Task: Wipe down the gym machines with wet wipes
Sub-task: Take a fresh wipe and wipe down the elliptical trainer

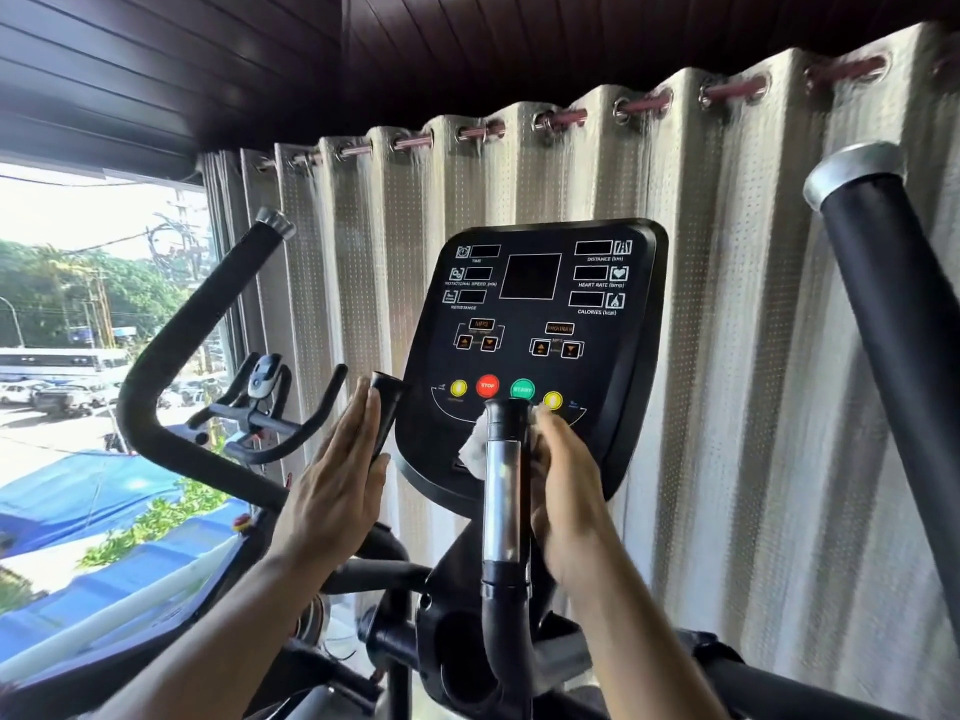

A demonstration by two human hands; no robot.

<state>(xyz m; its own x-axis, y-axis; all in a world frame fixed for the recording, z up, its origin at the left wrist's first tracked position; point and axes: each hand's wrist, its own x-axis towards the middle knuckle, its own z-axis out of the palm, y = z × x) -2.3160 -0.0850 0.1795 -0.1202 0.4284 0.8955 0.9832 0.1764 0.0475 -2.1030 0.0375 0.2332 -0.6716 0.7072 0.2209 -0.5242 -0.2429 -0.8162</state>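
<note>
The elliptical machine's black console (535, 314) with round coloured buttons stands in the middle. Two short inner handles rise in front of it. My right hand (563, 491) holds a white wet wipe (475, 449) around the right inner handle (503, 506), a chrome and black bar, just below its black top. My left hand (337, 480) lies flat, fingers straight, against the left inner handle (384, 413), with the thumb on its far side.
A long black swing arm (208, 324) curves up at the left and another (893, 324) rises at the right. A spin bike's handlebars (265, 418) stand behind at the left by the window (78, 304). A beige curtain (727, 304) hangs behind the console.
</note>
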